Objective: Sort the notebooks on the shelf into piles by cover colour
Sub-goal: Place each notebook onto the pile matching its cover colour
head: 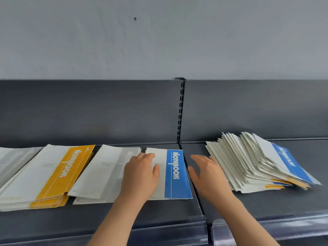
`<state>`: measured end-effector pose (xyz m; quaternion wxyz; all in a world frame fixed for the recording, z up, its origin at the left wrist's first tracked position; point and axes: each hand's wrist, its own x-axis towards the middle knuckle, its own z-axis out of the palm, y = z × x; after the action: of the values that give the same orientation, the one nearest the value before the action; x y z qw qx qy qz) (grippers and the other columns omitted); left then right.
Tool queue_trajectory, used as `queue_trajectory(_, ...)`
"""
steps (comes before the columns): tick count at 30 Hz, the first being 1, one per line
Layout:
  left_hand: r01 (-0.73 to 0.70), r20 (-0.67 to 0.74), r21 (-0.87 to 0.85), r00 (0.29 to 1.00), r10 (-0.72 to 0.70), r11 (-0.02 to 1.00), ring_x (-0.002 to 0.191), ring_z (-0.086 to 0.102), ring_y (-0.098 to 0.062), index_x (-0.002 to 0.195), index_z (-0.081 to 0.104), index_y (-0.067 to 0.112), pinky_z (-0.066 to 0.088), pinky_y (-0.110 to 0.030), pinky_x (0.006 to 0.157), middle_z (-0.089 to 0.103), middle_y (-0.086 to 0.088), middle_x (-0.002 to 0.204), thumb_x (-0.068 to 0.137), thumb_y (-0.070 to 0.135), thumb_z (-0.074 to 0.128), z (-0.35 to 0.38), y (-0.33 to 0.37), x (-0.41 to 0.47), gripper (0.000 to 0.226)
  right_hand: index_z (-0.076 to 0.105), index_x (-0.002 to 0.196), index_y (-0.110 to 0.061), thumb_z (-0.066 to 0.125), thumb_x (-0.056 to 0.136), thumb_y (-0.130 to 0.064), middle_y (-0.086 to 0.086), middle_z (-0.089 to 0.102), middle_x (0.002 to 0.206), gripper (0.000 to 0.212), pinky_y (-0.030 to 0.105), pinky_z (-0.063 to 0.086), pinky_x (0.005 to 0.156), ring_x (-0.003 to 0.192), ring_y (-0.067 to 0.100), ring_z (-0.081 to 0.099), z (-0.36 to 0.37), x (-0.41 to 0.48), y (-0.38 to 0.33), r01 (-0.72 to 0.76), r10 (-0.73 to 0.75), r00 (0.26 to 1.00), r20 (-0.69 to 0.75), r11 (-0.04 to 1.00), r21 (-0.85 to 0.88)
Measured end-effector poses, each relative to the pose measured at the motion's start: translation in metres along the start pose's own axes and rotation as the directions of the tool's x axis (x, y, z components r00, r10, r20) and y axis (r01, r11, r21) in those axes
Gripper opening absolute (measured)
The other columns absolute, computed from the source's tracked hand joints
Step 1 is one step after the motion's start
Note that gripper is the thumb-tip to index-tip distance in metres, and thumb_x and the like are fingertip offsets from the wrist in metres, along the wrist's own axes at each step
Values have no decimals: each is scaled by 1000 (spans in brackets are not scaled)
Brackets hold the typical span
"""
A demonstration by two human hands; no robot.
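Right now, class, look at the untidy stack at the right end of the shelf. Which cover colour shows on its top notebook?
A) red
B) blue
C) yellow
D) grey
B: the top notebook of the untidy stack shows a blue band with white lettering, while yellow edges only peek out lower down.
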<state>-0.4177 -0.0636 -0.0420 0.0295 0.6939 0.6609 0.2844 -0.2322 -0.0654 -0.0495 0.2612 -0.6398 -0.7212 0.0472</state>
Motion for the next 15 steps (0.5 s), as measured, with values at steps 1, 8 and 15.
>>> queue_trajectory(1,-21,6,-5,1000,21,1000,118,48,-14,135,48,23,39,-28,99,54,7,131,97,35,44,4,6,2,40,55,123,-8,47,95,-25,3,60,125,34,25,27,109,118,20,51,-4,0,7,-13,13,1000,-8,1000,8)
queue_trajectory(8,-144,70,-85,986,150,986,116,48,-16,132,51,22,37,-27,98,55,7,128,97,32,44,33,43,23,37,54,129,-12,51,94,-24,-1,59,127,37,31,29,112,121,19,51,-30,-1,45,-84,83,991,-107,996,-4)
queue_trajectory(15,-243,94,-154,961,259,958,113,48,-15,132,51,22,39,-28,96,56,7,124,96,33,46,62,99,32,39,55,129,-15,52,93,-25,-1,59,128,37,28,33,105,120,19,52,-68,-8,100,-179,171,960,-220,984,-16)
